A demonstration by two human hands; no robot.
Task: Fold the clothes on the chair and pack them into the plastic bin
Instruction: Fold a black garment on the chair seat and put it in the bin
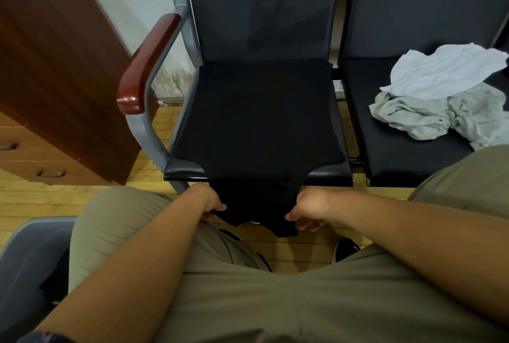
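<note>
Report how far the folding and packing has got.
Nothing looks finished: no folded garment shows. In hand: the black garment lies spread on the chair seat, its near end hanging off, the left hand gripping one edge, the right hand at the other. Left: the white garment and grey garment, crumpled on the next seat, and all packing.

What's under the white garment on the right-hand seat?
A crumpled grey garment lies under the white garment, showing along its near side, on the black seat. The pile covers anything else beneath.
</note>
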